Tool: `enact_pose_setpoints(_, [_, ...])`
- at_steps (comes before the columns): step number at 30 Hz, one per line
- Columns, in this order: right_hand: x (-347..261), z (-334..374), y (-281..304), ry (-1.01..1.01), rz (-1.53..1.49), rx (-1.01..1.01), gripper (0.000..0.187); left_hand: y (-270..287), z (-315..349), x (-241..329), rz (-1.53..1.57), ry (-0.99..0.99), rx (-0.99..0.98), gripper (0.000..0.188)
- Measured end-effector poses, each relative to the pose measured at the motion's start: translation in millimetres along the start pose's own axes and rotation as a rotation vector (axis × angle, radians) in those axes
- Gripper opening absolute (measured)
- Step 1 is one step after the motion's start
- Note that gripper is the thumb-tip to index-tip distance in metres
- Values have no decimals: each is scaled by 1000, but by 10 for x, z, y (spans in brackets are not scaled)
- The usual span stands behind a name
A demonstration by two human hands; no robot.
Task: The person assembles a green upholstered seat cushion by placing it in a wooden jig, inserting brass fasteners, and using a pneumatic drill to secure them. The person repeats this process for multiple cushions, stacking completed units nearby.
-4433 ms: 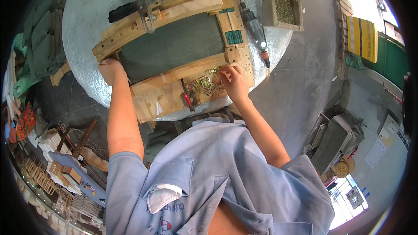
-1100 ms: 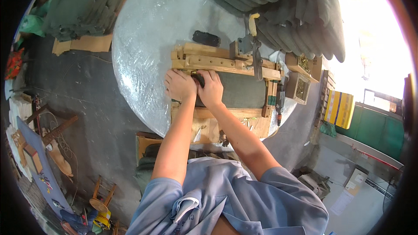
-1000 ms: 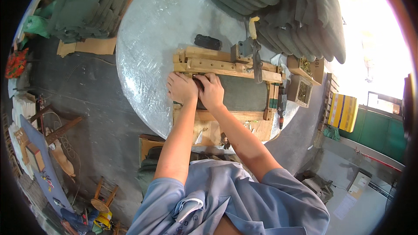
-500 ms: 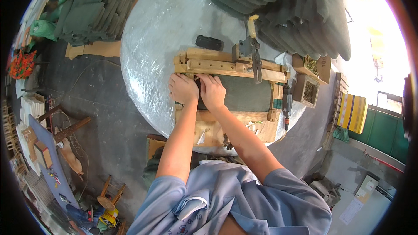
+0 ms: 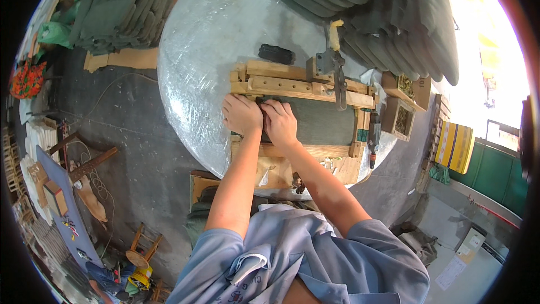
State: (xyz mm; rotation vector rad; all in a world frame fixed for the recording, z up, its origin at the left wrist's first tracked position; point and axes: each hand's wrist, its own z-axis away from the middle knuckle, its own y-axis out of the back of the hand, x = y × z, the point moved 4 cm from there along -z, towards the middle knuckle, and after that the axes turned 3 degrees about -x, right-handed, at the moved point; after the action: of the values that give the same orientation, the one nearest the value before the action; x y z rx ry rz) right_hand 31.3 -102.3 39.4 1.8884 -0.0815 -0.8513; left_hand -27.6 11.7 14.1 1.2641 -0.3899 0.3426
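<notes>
A panel covered in dark green fabric [image 5: 326, 121] lies inside a wooden frame [image 5: 315, 91]. At its left end, my left hand [image 5: 243, 117] is closed, with fingers bent down by the frame's corner. Close beside it, my right hand [image 5: 280, 124] is closed too, its fingertips pressing at the fabric's left part. Whatever the fingertips pinch is hidden beneath them. A metal lever clamp [image 5: 340, 81] with a yellow-wrapped handle is mounted on the frame's far rail. Beyond that rail rests a small black object [image 5: 277, 53].
The frame stands on a round, film-wrapped table [image 5: 194, 79]. A power screwdriver [image 5: 374, 141] is at its right side, near small boxes of hardware [image 5: 400, 118]. Green cushions [image 5: 427, 34] are piled at the back right, more cushions [image 5: 115, 14] at the back left. A stool [image 5: 136, 258] stands lower left.
My view has shifted slightly, so the table and frame appear a little farther right. Both hands stay at the frame's left end; the right hand's fingers are more curled.
</notes>
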Motion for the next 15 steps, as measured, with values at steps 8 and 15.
enact_pose_setpoints(8, [-87, -66, 22, -15, 28, -20, 40, -30, -22, -22, -15, 0, -10, 33])
enact_pose_setpoints(15, [-47, -55, -20, -24, 68, -44, 39, -19, -9, 0, -16, 4, 5, 34])
